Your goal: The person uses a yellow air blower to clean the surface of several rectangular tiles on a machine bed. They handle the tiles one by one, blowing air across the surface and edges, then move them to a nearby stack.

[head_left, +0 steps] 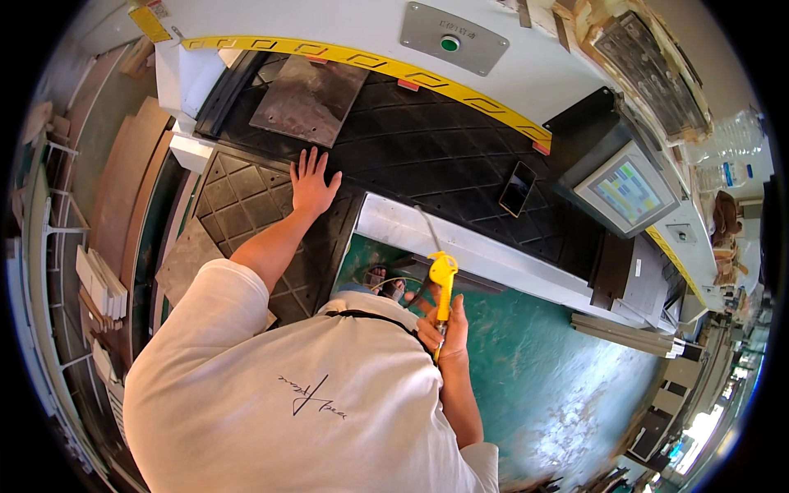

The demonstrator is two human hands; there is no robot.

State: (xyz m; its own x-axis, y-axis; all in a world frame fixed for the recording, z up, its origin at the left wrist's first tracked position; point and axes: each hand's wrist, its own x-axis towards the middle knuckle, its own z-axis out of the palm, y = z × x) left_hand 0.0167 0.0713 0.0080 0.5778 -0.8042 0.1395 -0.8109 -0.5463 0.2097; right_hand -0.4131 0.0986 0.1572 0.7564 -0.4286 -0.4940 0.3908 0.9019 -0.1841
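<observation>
My left hand (312,185) is open, fingers spread, resting at the edge of the black ribbed machine bed (411,140). Just beyond its fingertips lies a flat grey-brown board (311,99) with small holes along its near edge. Close to my body, my right hand (448,333) is wrapped round a yellow air blow gun (444,283). The gun's thin nozzle points up toward the bed, and a hose fitting shows at the grip's lower end. Under my left forearm is a dark table wing (259,218) with a diamond pattern.
A yellow-striped machine beam (370,62) spans the bed, with a green button (449,43) on it. A phone (518,189) lies on the bed, near a tilted control screen (627,189). Stacked boards (620,335) are at the right; panels (123,189) lean at the left.
</observation>
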